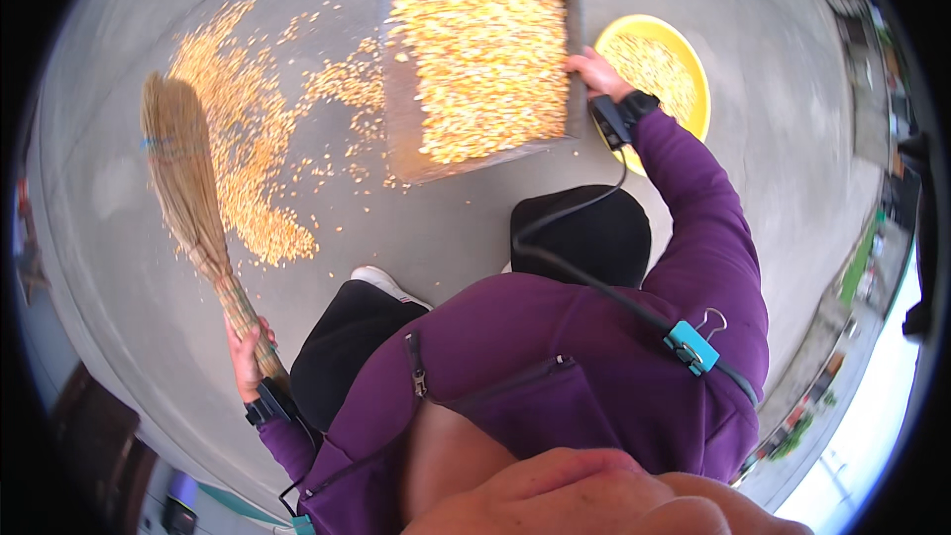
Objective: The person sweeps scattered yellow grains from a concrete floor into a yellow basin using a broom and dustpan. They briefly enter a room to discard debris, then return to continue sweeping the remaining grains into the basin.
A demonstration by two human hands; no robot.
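Observation:
My left hand [250, 352] is closed around the handle of a straw broom [188, 173], whose bristles angle up and away to the left. My right hand [598, 74] grips the right side of a wide metal dustpan [401, 124], which looks blurred by motion. A thick layer of yellow corn kernels [490, 64] covers most of the pan, leaving a bare strip along its left side. Just right of that hand stands a round yellow basin [701, 89] with more kernels inside. Between broom and pan, loose corn kernels [243, 154] lie spread over the ground.
Grey concrete floor [792, 139] surrounds everything. My knees [584, 238] and a white shoe [391, 284] are close below the pan. A black cable [565, 253] runs from my right wrist to a teal clip [691, 348]. Dark furniture [94, 426] shows at lower left.

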